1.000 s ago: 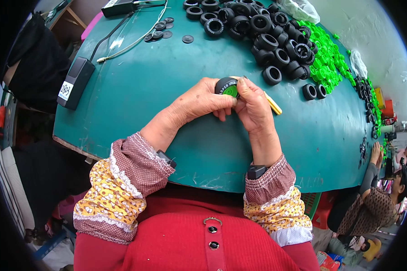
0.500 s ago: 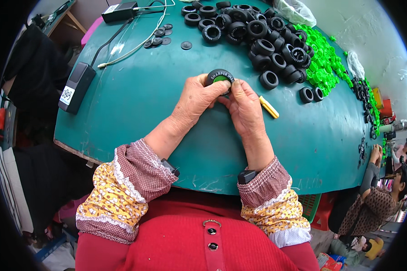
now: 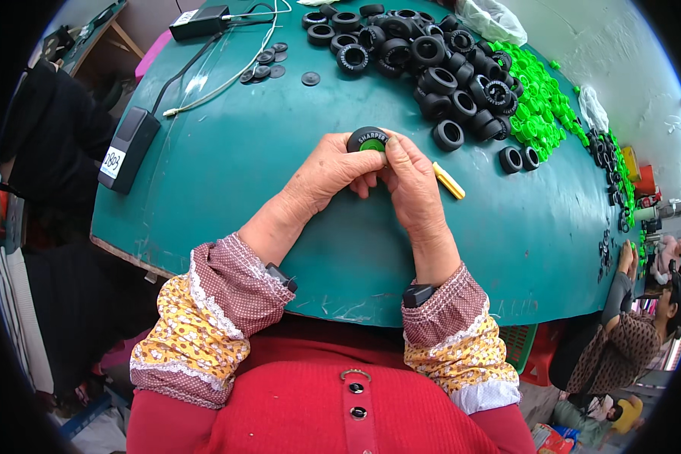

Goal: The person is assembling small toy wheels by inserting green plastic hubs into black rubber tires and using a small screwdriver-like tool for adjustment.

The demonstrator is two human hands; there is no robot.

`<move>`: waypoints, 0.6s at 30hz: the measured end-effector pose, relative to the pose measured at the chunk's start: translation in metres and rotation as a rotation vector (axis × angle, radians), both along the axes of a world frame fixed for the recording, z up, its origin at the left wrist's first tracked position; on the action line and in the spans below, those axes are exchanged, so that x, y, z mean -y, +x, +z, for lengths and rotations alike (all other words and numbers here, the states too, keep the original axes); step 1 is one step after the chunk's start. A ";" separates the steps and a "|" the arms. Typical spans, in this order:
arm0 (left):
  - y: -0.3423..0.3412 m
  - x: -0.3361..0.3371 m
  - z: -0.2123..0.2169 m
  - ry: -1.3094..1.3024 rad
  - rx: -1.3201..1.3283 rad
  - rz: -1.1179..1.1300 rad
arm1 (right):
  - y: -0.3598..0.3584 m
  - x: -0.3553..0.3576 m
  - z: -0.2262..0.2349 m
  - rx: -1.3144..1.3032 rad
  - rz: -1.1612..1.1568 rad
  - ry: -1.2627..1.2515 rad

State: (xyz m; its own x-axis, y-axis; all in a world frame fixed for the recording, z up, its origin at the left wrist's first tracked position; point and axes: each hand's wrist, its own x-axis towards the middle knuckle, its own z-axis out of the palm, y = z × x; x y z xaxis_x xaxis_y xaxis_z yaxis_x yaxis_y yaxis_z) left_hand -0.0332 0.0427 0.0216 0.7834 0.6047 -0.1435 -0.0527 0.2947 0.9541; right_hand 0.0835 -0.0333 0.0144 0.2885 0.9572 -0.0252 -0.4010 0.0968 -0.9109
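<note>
Between my two hands is a small black toy tire (image 3: pixel 362 137) with a bright green wheel hub (image 3: pixel 371 144) inside its ring. My left hand (image 3: pixel 331 168) grips its left side, the thumb lying across the green hub. On the other side my right hand (image 3: pixel 412 178) pinches the tire's edge with thumb and fingers. Some fingertips are hidden behind the tire. Just right of my right hand, a yellow-handled tool (image 3: pixel 449 181) lies on the green table (image 3: pixel 280 125).
A heap of black tires (image 3: pixel 431 64) covers the far middle, with green hubs (image 3: pixel 537 106) piled to its right. Black discs (image 3: pixel 310 79) lie far left, near a white cable (image 3: pixel 212 92) and a black power box (image 3: pixel 129 149). Another person (image 3: pixel 635 340) works at right.
The tire has turned a little in my fingers and tilted, so less of the green hub's far side shows. My left fingers have curled beneath it. The things on the table stay put.
</note>
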 end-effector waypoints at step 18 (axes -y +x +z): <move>0.000 0.000 0.001 -0.028 -0.045 -0.105 | -0.001 -0.002 -0.007 -0.016 -0.024 -0.044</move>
State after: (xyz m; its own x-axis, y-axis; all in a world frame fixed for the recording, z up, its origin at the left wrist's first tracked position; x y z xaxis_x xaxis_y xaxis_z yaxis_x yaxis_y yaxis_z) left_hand -0.0335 0.0431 0.0224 0.8346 0.5150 -0.1954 0.0224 0.3227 0.9462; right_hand 0.0820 -0.0315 0.0071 0.3109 0.9477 -0.0718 -0.4138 0.0670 -0.9079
